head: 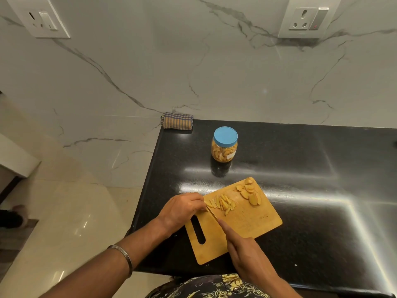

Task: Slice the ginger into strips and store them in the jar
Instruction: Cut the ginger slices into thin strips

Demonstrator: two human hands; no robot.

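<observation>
Right now, board: wooden cutting board [253,222] lies at an angle nr the front left corner of the black counter [311,168], its handle slot twd the person.
Ginger pc: a small piece of ginger [209,204] sits at the board's left edge, under the L fingertips.
L hand: left hand [182,208] comes in from the left, fingers curled down & pinching that ginger pc against the board. A metal bangle [124,258] shows on the forearm.
R hand: right hand [242,248] clenched round a knife handle, which the hand hides; index finger stretched fwd along the top of the blade.
Knife: knife [211,212] blade is thin & seen edge-on, tip touching the ginger just beside the L fingertips.
Strips: pile of cut strips [225,203] on the board, just right of the blade.
Slices: round ginger slices [250,193] grouped at the board's far corner, apart from the strips.
Jar: clear jar [224,150] w/ blue lid [225,136] screwed on stands upright on the counter beyond the board, not touching it; yellowish pcs fill it, small white label on the side.
Cloth: folded checked cloth [177,123] at the counter's back left corner, against the marble wall [150,72].
Wall: two switch sockets, one upper left [38,18], one upper right [308,19].
</observation>
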